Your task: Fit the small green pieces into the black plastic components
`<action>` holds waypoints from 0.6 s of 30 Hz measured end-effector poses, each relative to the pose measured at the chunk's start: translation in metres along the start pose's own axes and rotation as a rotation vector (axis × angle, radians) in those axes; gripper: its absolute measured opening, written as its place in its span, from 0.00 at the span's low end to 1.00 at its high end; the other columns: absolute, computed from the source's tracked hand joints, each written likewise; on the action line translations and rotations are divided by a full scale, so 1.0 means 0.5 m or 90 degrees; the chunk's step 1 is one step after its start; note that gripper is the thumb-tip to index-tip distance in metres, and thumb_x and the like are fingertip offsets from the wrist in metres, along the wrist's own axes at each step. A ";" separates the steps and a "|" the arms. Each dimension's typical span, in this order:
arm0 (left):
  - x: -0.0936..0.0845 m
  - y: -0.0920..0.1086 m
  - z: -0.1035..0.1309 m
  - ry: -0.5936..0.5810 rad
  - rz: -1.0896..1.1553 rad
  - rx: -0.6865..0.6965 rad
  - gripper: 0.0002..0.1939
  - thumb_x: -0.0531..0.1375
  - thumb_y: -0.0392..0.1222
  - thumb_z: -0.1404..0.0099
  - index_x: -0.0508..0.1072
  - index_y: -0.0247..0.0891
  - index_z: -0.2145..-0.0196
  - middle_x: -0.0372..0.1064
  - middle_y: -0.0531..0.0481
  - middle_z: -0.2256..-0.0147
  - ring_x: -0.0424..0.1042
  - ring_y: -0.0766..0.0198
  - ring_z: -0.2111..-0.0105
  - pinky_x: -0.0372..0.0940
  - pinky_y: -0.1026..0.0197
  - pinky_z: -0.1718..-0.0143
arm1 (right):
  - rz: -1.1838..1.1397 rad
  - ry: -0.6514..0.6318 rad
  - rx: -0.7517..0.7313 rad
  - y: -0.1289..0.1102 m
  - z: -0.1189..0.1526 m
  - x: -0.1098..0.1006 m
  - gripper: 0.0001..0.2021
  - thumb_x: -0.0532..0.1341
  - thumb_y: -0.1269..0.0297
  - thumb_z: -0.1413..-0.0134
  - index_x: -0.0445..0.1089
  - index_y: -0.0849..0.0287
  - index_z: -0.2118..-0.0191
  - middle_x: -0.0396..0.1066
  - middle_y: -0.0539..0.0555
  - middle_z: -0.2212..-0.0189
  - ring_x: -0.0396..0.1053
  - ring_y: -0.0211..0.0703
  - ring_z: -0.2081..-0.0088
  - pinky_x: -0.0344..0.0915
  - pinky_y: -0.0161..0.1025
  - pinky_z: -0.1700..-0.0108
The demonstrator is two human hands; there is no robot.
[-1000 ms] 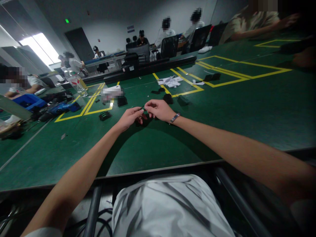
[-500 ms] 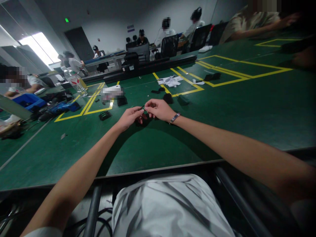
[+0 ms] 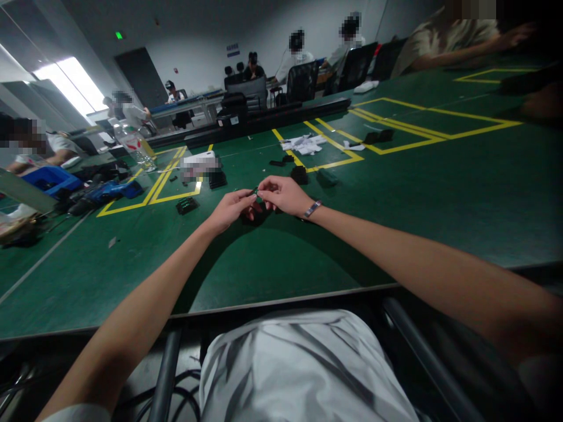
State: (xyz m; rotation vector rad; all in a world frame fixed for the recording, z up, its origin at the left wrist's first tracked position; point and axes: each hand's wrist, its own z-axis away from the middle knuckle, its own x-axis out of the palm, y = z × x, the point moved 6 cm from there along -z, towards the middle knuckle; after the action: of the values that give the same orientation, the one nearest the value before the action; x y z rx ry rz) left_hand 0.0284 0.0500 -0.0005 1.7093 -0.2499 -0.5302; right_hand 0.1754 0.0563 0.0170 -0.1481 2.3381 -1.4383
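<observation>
My left hand and my right hand meet above the green table. Between their fingertips is a small dark piece, mostly hidden by the fingers; both hands pinch it. A bracelet circles my right wrist. Left of my left hand lies a black part. Just beyond my right hand sit a black block and a dark translucent piece. Another black part rests farther back, beside a white box.
White paper scraps lie inside yellow tape lines. To the left are a plastic bottle, a blue power tool and a blue bin. Several people sit around the room, one at the table's far right.
</observation>
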 end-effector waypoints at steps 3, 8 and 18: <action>0.000 0.000 -0.001 -0.001 -0.002 -0.001 0.20 0.60 0.52 0.35 0.73 0.33 0.53 0.74 0.46 0.68 0.70 0.68 0.76 0.64 0.65 0.73 | 0.001 0.003 0.006 0.001 0.000 0.000 0.07 0.64 0.64 0.44 0.68 0.60 0.63 0.69 0.50 0.76 0.69 0.37 0.78 0.64 0.33 0.80; 0.001 -0.001 -0.002 -0.007 -0.006 -0.001 0.19 0.60 0.52 0.34 0.72 0.33 0.55 0.74 0.46 0.67 0.70 0.69 0.77 0.64 0.65 0.73 | 0.004 -0.002 0.003 0.000 -0.001 0.000 0.06 0.63 0.64 0.43 0.68 0.60 0.63 0.69 0.50 0.76 0.68 0.37 0.78 0.63 0.33 0.80; 0.001 0.001 -0.001 -0.006 -0.010 0.001 0.19 0.60 0.52 0.34 0.73 0.33 0.55 0.74 0.46 0.67 0.70 0.69 0.76 0.65 0.65 0.73 | 0.004 0.000 0.000 -0.001 0.000 0.000 0.06 0.64 0.64 0.44 0.67 0.59 0.64 0.69 0.50 0.76 0.68 0.37 0.78 0.63 0.33 0.80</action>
State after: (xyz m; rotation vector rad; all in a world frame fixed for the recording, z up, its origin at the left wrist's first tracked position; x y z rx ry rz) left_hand 0.0290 0.0499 -0.0003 1.7112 -0.2436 -0.5497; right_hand 0.1752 0.0560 0.0176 -0.1405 2.3360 -1.4359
